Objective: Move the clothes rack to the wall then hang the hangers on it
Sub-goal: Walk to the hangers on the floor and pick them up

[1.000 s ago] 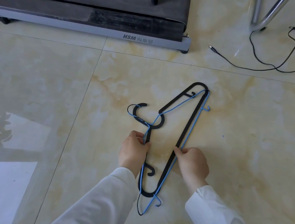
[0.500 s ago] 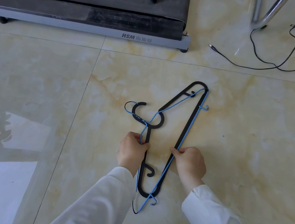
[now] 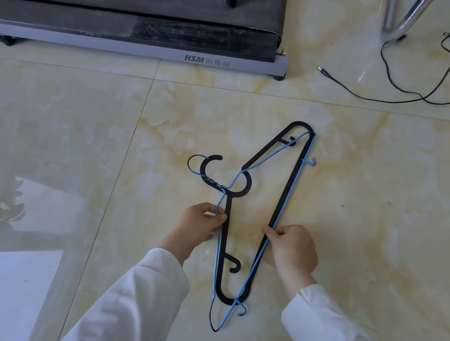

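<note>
Two hangers lie stacked on the marble floor: a flat black plastic hanger (image 3: 286,189) and a thin blue wire hanger (image 3: 272,159) on top of it, hooks pointing left. My left hand (image 3: 200,224) pinches the blue wire and black arm just below the necks. My right hand (image 3: 291,246) pinches the long bottom bars of both hangers. Chrome tubes (image 3: 398,18) at the top right may be a leg of the clothes rack; the rest of it is out of view.
A treadmill (image 3: 137,46) with a grey end bar stretches across the top left. A black cable (image 3: 398,89) with a loose plug snakes over the floor at the top right. Bright window reflections lie on the tiles at the left.
The hangers and both hands have shifted slightly up and left in view. The grip of each hand on the hangers looks the same.
</note>
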A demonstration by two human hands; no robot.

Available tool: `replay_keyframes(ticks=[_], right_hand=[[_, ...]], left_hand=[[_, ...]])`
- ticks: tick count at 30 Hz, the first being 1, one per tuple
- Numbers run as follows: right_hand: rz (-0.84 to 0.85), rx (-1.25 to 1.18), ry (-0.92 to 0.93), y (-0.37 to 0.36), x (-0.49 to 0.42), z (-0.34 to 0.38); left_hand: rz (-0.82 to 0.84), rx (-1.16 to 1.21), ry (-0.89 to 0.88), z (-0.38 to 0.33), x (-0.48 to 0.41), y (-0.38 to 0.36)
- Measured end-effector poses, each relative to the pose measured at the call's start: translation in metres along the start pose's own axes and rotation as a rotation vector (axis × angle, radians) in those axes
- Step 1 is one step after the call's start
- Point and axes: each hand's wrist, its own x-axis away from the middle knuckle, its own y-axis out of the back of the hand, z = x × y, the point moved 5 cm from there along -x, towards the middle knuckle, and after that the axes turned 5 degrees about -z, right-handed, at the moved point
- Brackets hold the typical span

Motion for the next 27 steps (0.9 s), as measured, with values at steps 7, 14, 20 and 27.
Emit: replay_keyframes(ticks=[7, 14, 20, 27], right_hand=[[0.018, -0.018, 0.005, 0.003, 0.002, 0.002], [0.090, -0.075, 0.001, 0.010, 0.008, 0.004], [0.120, -0.248, -0.002, 0.015, 0.012, 0.004], [0.227, -0.682, -0.213, 0.047, 0.021, 0.017]], left_hand=[[0.085, 0.147, 0.031, 0.005, 0.005, -0.003], [0.067, 0.132, -0.015, 0.007, 0.010, -0.002], [0.086, 0.141, -0.036, -0.001, 0.015, 0.003], [0.117, 0.097, -0.093, -0.041, 0.030, 0.003]])
